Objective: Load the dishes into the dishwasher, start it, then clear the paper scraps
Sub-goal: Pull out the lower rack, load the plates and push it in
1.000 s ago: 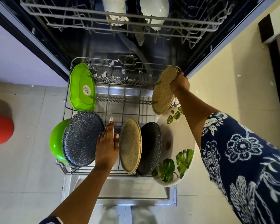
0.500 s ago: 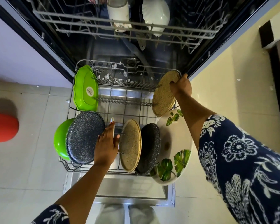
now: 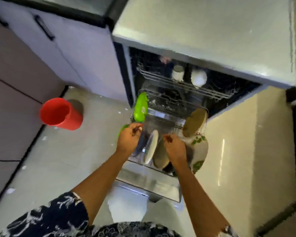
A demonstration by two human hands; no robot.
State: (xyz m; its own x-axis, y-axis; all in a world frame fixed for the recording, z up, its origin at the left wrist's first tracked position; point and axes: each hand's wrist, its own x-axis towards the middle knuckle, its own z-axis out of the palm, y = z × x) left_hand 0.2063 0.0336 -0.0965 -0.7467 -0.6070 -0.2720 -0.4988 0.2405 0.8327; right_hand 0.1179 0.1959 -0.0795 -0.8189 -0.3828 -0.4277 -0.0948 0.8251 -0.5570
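Grip unclear: my left hand (image 3: 129,138) and right hand (image 3: 175,148) curl over the grey wire lower rack (image 3: 166,115); blur hides any hold. White round plate (image 3: 151,146) stands slotted there. I'd push the rack in evenly, both sides.

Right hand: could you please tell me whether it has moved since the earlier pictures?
Yes. The right hand has left the round tan speckled plate at the back and drawn toward the person.

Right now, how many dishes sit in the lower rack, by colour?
Green: 2, green dish, green bowl
Tan: 2, front tan plate, back tan plate
Dark: 2, grey plate, black plate
Pale: 1, pale plate
Leaf-patterned: 1, leaf plate
Total: 8
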